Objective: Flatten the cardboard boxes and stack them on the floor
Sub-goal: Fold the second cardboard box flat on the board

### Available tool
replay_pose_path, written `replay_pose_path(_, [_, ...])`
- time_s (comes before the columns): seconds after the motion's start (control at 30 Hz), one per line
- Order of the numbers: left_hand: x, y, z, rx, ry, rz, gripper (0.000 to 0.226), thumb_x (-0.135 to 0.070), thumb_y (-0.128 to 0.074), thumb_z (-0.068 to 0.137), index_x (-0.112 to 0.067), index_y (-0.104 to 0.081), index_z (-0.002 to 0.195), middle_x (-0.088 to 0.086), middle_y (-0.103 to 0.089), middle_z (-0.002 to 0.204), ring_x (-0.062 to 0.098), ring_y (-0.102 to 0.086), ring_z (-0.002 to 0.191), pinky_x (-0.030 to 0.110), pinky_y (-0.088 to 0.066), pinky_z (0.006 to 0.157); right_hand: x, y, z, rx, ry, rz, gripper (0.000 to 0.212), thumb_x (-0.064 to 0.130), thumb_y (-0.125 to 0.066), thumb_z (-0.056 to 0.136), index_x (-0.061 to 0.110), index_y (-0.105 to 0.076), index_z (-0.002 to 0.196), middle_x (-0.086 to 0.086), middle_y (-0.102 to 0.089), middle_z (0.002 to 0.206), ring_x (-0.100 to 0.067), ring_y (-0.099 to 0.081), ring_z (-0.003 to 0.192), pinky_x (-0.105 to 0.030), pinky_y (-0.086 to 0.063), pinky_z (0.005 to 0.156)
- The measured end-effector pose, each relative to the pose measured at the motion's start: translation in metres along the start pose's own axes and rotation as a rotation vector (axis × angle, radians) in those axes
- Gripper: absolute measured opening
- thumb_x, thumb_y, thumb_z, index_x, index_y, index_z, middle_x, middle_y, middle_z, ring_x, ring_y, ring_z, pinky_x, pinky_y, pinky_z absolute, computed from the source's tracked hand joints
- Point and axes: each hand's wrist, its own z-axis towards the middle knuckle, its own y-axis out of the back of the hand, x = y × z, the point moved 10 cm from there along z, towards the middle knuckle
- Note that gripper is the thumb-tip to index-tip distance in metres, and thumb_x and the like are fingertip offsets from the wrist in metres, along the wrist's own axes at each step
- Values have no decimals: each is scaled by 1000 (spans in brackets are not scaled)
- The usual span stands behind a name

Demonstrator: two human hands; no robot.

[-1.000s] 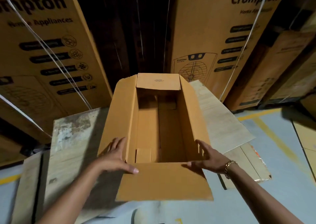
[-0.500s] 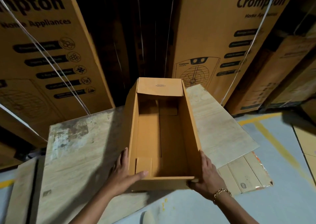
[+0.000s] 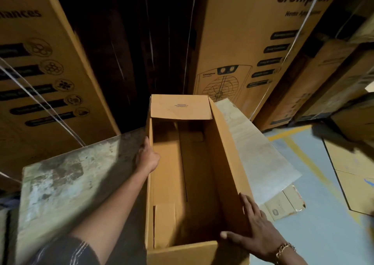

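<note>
We judge the job only partly done: the box (image 3: 222, 163) in front of us stands fully erect, its bottom flaps shut, so it has yet to be collapsed and laid down.

Nearest us, our right hand (image 3: 261, 234) is at the box's near right corner. Its fingers are straight and spread flat against the outside of the right wall, and the thumb reaches along the near rim. That hand steadies the box and clasps nothing.

Looking into the box, we find nothing inside: only the folded bottom flaps, one small flap (image 3: 164, 220) showing at the near left.

Farther along, our left hand (image 3: 147, 157) lies on the rim of the left wall, about midway. The picture is too blurred to tell whether its fingers curl over the edge. At the far end, the top flap (image 3: 180, 106) folds inward over the opening.

The box sits on pale boards (image 3: 70, 173). To the right, on the floor (image 3: 323, 224), flat cardboard (image 3: 283, 208) pokes out from under a board and more flat sheets (image 3: 354, 173) lie beyond, which we take for finished work. Farthest off stand tall strapped cartons (image 3: 253, 41), sealed.
</note>
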Motion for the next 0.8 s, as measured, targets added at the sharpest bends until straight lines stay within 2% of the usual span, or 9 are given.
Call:
replay_pose_path(0.07, [3, -3, 2, -29, 3, 37, 75, -16, -51, 94, -23, -11, 157, 19, -54, 135, 38, -57, 115, 42, -51, 91, 10, 25, 14, -106, 8, -29, 128, 104, -20, 52, 33, 7, 154, 9, 2, 162, -20, -21, 145, -44, -33, 115])
replay_pose_path(0.1, [5, -2, 3, -40, 3, 55, 74, -16, -51, 94, -23, -12, 156, 18, -57, 131, 38, -59, 111, 41, -52, 88, 21, 42, 26, -171, 42, -76, 116, 99, -20, 60, 33, -3, 155, 8, -3, 162, -19, -21, 145, -43, -31, 116])
replay_pose_path(0.2, [7, 0, 6, -54, 13, 100, 75, -17, -52, 94, -23, -11, 157, 18, -58, 129, 36, -59, 111, 39, -51, 87, 74, 83, 76, -300, 214, -168, 76, 62, -53, 85, 33, -25, 150, 7, -16, 159, -16, -21, 143, -37, -26, 118])
replay_pose_path(0.27, [5, -1, 5, -56, 21, 104, 76, -16, -52, 94, -23, -10, 157, 18, -57, 131, 35, -58, 113, 38, -48, 88, 109, 93, 124, -275, 290, -143, 67, 51, -57, 89, 33, -30, 148, 8, -22, 157, -15, -25, 142, -35, -28, 117])
replay_pose_path(0.37, [6, -1, 5, -78, 22, 104, 77, -16, -53, 92, -25, -12, 157, 14, -63, 123, 32, -63, 102, 37, -51, 79, 135, 82, 207, -103, 241, -24, 74, 53, -56, 91, 28, -23, 152, 2, -20, 160, -22, -25, 144, -43, -31, 115])
replay_pose_path(0.43, [8, 0, 7, -101, 18, 109, 78, -16, -53, 90, -26, -13, 156, 11, -65, 122, 30, -64, 98, 37, -52, 77, 137, 71, 252, 2, 177, -16, 85, 51, -58, 90, 26, -10, 156, -1, -6, 164, -29, -16, 148, -47, -28, 117])
replay_pose_path(0.5, [8, 0, 9, -105, 19, 116, 78, -16, -54, 90, -25, -14, 156, 11, -64, 124, 30, -64, 100, 37, -52, 78, 138, 74, 279, 10, 154, -32, 92, 45, -63, 90, 24, -2, 156, -7, 4, 164, -33, -7, 149, -47, -23, 117])
replay_pose_path(0.67, [6, -2, 11, -91, 35, 101, 79, -18, -56, 87, -24, -18, 156, 14, -62, 128, 34, -62, 108, 39, -50, 86, 152, 146, 306, -341, 212, -229, 76, 52, -57, 89, 18, -25, 148, -18, -19, 158, -34, -7, 148, -50, -19, 119])
replay_pose_path(0.8, [8, -1, 12, -95, 48, 99, 78, -18, -57, 85, -27, -21, 154, 15, -64, 123, 36, -63, 104, 40, -52, 85, 164, 203, 339, -468, 300, -286, 93, 50, -61, 86, 28, -2, 156, -2, 4, 164, -29, 3, 150, -55, -12, 119])
